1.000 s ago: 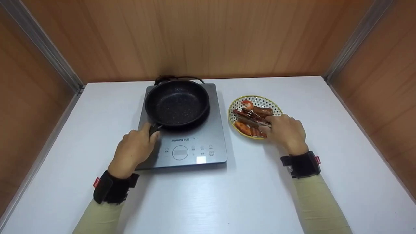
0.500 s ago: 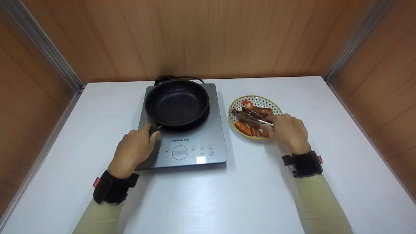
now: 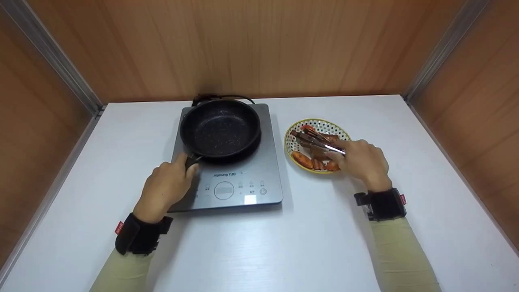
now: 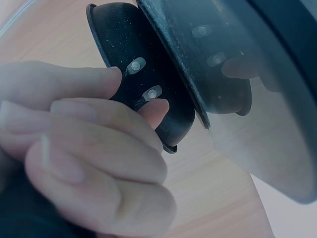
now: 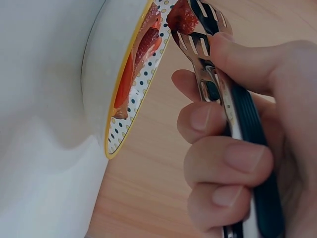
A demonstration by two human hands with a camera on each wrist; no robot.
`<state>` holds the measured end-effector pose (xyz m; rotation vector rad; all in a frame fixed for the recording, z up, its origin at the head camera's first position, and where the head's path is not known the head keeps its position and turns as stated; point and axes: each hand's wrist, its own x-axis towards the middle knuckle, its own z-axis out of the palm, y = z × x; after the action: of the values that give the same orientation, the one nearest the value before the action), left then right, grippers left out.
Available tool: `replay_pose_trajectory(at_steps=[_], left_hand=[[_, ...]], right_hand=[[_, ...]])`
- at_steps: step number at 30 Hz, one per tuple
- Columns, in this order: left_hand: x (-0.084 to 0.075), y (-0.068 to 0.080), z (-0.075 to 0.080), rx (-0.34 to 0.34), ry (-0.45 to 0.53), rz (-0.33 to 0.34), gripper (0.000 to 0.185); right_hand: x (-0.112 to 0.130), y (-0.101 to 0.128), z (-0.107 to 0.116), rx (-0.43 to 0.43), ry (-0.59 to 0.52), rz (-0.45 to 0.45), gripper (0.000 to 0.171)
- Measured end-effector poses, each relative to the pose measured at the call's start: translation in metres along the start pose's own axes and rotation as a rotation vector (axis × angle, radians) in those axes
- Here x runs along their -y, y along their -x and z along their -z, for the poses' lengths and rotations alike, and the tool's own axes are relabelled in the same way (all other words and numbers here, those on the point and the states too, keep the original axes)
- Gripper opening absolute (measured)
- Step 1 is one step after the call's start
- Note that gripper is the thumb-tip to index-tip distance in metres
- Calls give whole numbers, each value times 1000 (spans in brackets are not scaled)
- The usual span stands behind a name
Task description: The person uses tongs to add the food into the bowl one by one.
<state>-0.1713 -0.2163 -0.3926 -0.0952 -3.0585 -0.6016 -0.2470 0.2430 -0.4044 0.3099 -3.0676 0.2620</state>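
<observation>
My left hand (image 3: 166, 186) grips the handle (image 3: 192, 160) of a black frying pan (image 3: 220, 129), which sits on an induction cooker (image 3: 243, 178). In the left wrist view, its fingers curl round the handle close to the pan's wall (image 4: 148, 64). My right hand (image 3: 363, 162) holds metal tongs (image 5: 205, 64) with dark grips, over a dotted, yellow-rimmed plate (image 3: 288, 148). Between the tongs' slotted tips is a reddish-brown piece of food (image 5: 182, 17), apparently meat, lifted off the plate. Other browned pieces (image 3: 302, 159) and a shrimp-like orange piece (image 3: 308, 127) lie on the plate.
A black cable (image 3: 235, 96) runs behind the cooker along the back edge of the white table (image 3: 243, 247). Wood-grain panels (image 3: 259, 44) enclose the back and both sides. The plate stands right of the cooker, a short gap away.
My right hand has shifted slightly right and up, raising the tongs with the piece of food. My left hand and the pan stay in place.
</observation>
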Motion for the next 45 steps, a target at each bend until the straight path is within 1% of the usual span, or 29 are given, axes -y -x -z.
replay_pose_trajectory(at_steps=[7, 12, 15, 19, 24, 28, 33, 38, 42, 45], left_hand=[[1, 0, 1, 10, 6, 12, 34], [-1, 0, 2, 29, 3, 27, 35], [-2, 0, 1, 19, 8, 19, 34], [-4, -1, 0, 7, 22, 11, 31], [-5, -1, -2, 26, 42, 13, 30], [-6, 0, -2, 38, 53, 16, 30], [-9, 0, -1, 30, 52, 6, 31], [-10, 0, -2, 27, 40, 7, 31], [-11, 1, -2, 29, 32, 20, 32], [-12, 0, -2, 27, 40, 21, 31]], right_hand=[[0, -1, 6, -27, -30, 3, 45], [2, 0, 8, -45, -71, 31, 45], [2, 0, 12, -55, -88, 32, 46], [6, 2, 17, -81, -102, 20, 48], [16, 1, 19, -96, -134, 21, 52], [32, -7, 24, -113, -131, 66, 50], [63, -26, 33, -118, -116, 147, 43], [97, -49, 34, -114, -48, 220, 37], [123, -69, 30, -95, 0, 247, 34], [138, -83, 26, -77, 36, 244, 37]])
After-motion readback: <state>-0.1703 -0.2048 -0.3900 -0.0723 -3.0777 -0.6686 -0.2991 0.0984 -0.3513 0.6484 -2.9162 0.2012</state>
